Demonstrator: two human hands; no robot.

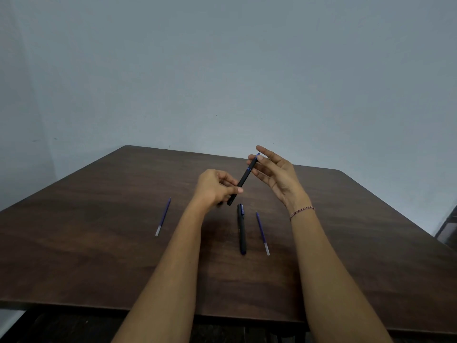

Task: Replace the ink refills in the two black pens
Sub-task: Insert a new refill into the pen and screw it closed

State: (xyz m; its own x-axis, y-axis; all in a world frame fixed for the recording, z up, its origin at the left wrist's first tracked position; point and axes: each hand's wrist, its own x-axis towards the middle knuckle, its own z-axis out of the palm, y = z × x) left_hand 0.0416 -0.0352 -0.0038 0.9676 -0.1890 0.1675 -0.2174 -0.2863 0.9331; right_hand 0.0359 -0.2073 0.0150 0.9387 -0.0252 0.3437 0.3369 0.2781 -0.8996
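Observation:
A black pen with a blue end is held tilted above the table. My left hand grips its lower end with closed fingers. My right hand touches the upper blue end with thumb and fingertip, the other fingers spread. A second black pen lies on the table below, pointing away from me. One blue ink refill lies just right of it. Another blue ink refill lies further left.
The dark wooden table runs to a plain pale wall behind. Its near edge is at the bottom and its right corner falls away toward a dark floor area.

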